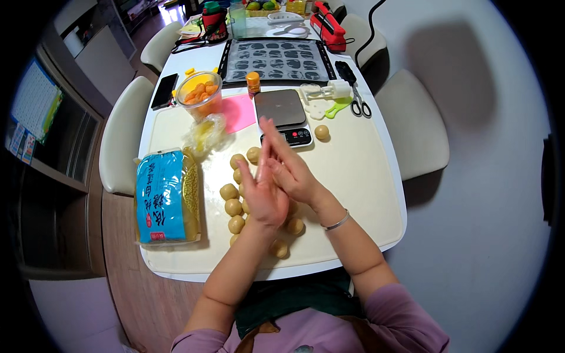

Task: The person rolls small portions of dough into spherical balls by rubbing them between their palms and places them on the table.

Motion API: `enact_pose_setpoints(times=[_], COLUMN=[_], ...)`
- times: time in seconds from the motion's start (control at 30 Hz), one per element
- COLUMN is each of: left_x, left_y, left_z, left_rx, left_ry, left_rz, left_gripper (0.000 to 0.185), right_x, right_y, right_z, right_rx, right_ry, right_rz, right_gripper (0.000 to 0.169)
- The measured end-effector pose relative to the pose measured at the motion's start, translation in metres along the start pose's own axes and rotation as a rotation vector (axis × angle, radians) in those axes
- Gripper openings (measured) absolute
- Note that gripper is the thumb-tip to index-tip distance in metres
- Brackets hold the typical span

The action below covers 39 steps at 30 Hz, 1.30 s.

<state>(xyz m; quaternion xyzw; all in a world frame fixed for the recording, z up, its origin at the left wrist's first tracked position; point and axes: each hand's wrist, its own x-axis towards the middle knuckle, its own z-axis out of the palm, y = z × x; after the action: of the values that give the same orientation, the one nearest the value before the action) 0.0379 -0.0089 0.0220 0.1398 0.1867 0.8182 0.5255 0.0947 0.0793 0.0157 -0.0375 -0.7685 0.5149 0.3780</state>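
Note:
Palm to palm, my left hand and my right hand are pressed together over the cream mat. Whatever may lie between the palms is hidden. Several pale tan dough-like balls sit in a cluster under and beside my hands, partly covered by them. Two more balls, one near my right wrist and one closer to the mat's front, are in view. A single ball rests right of the digital kitchen scale, just beyond my fingertips. The scale's platform carries nothing.
At left lies a blue-labelled plastic bag of yellowish filling. Behind it are crumpled plastic wrap and a clear tub of orange balls. A lined baking tray, small orange-capped bottle, white plunger mould and scissors stand farther back.

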Motion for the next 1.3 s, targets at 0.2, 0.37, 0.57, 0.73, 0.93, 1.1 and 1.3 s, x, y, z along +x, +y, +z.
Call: enact_pose_setpoints(times=[0.2, 0.37, 0.57, 0.73, 0.93, 1.1, 1.3], left_x=[0.010, 0.010, -0.002, 0.006, 0.015, 0.008, -0.007], left_y=[0.012, -0.013, -0.020, 0.009, 0.021, -0.010, -0.034], left_z=[-0.021, -0.009, -0.001, -0.007, -0.010, -0.004, 0.012], left_rx=[-0.047, 0.187, 0.204, -0.024, 0.221, 0.637, 0.643], left_ry=[0.062, 0.060, 0.001, 0.006, 0.192, -0.005, -0.203], left_rz=[0.160, 0.279, 0.237, 0.264, 0.476, 0.603, 0.379], left_gripper=[0.085, 0.072, 0.080, 0.097, 0.090, 0.092, 0.111], right_x=[-0.003, -0.004, -0.011, -0.025, -0.025, -0.018, -0.020], right_y=[-0.013, -0.027, -0.011, 0.003, -0.033, -0.047, -0.026], right_z=[0.008, 0.021, 0.007, 0.015, 0.042, 0.030, -0.003], right_rx=[-0.108, 0.046, 0.094, 0.141, 0.590, 0.800, 0.674], right_ry=[-0.231, 0.094, 0.236, 0.146, 0.159, 0.365, 0.592], right_rz=[-0.120, -0.022, 0.145, 0.166, 0.285, 0.344, 0.454], right_gripper=[0.060, 0.074, 0.073, 0.069, 0.075, 0.083, 0.082])
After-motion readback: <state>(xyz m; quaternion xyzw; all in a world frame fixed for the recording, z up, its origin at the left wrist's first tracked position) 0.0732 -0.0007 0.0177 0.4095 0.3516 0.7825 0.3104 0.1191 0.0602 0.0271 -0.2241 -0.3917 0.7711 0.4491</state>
